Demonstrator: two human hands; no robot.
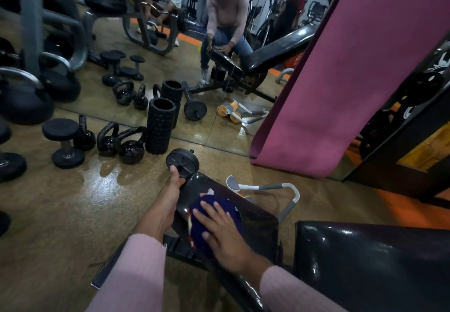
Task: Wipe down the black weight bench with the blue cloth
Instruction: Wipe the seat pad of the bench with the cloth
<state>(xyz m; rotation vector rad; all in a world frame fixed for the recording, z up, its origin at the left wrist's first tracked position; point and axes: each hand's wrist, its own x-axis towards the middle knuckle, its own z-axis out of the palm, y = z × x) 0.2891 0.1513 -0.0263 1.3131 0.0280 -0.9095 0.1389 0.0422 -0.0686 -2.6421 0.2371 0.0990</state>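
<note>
Our right hand (222,236) flat, fingers spread, pressing bunched blue cloth (214,216) onto glossy black bench seat pad (258,221); left hand (175,177) curled round pad's far corner.

glossy tan floor (60,214), wall mirror (194,43), leaning pink mat (341,80), black kettlebells (121,141).

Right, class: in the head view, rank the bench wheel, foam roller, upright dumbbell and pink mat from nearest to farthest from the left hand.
1. Bench wheel: touching the left hand, just beyond its fingers.
2. Foam roller: behind the wheel, by the mirror.
3. Upright dumbbell: far left on the floor.
4. Pink mat: off to the right, leaning against the mirror.
</note>
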